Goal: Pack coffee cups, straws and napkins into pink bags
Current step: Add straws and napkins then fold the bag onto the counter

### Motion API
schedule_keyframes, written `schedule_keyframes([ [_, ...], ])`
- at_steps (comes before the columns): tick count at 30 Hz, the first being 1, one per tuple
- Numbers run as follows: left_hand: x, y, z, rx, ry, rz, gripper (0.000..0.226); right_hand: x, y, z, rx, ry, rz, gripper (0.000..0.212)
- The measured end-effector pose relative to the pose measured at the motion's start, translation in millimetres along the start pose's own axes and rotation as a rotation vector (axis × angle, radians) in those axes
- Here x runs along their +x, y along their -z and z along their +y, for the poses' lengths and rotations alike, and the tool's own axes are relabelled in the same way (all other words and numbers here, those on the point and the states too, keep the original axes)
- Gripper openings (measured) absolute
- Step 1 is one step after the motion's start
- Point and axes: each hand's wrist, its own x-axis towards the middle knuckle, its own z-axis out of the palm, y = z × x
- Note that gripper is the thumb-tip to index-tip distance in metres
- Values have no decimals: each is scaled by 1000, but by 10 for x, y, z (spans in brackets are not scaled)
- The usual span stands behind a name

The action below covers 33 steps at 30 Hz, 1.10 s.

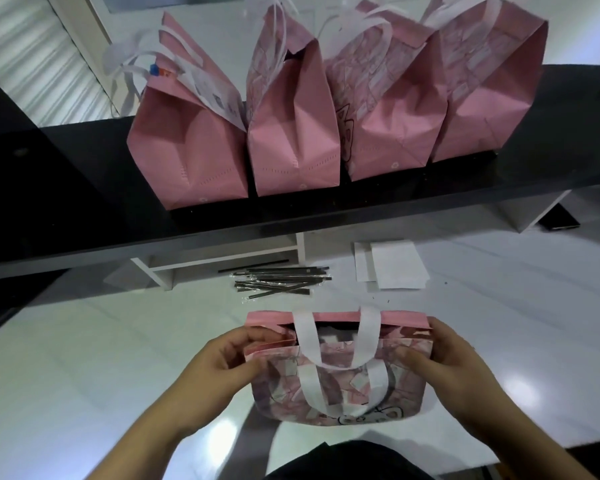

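A pink patterned bag (340, 386) with white handles stands on the white counter in front of me, its mouth slightly open. My left hand (219, 372) pinches the bag's top left edge. My right hand (444, 362) grips its top right edge. A loose pile of wrapped dark straws (281, 282) lies just beyond the bag. White napkins (390, 265) lie flat to the right of the straws. No coffee cup is visible; the bag's inside is dark.
Several filled pink bags (295, 133) stand in a row on a black shelf (84, 216) above the counter. A dark phone-like object (560, 221) lies at the far right. The white counter (84, 358) stretches to both sides of the bag.
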Motion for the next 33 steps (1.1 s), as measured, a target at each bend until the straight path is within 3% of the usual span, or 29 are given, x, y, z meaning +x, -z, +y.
schedule_keyframes([
  [3,41,2,-17,9,-33,77,32,25,22,55,-71,5,98,55],
  [5,64,23,-30,8,-35,175,43,45,74,76,-302,62,138,71],
  [9,105,124,-37,224,-13,180,93,87,154,43,-702,303,133,58],
  [10,117,144,-33,313,-31,167,91,95,158,34,-739,341,130,54],
  [14,152,202,14,594,-196,180,50,117,149,12,-802,392,140,47],
  [19,169,174,14,584,-209,179,28,131,152,75,-846,477,173,42],
  [21,175,136,-15,635,-275,207,26,148,156,110,-933,624,160,34],
  [23,171,101,-51,717,-362,214,41,166,164,157,-1025,782,126,25],
  [27,180,72,-75,844,-479,132,56,176,225,233,-1121,835,86,27],
  [33,166,151,-31,983,-571,150,13,112,248,285,-1124,818,81,20],
])
